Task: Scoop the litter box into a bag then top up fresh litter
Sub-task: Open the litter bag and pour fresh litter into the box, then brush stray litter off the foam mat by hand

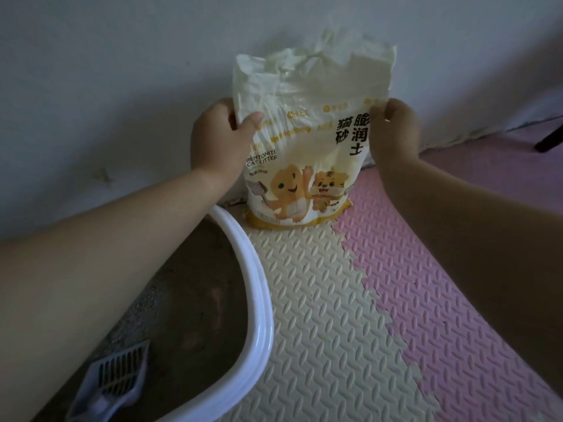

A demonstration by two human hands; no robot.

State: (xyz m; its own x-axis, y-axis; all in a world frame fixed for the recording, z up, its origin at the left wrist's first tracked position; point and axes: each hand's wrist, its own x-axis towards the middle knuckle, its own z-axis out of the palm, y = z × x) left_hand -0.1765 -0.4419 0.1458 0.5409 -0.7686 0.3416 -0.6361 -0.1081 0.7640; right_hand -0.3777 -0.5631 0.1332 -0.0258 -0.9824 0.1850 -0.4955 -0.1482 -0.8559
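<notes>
Litter box (259,300): one, lower left on the floor mat (335,315), rounded white plastic rim, brown granular fill; the left forearm (106,239) crosses over it and hides part. Mat: embossed interlocking foam tiles, cream and pink. Litter bag (304,153): one, crinkled cream plastic, upright against the wall (122,86), just beyond the box. Two hands: left hand (216,141) and right hand (396,132), fingers (388,114) grasping the bag's side edges. Scoop (115,379): one, slotted grey plastic, lying in the box.
</notes>
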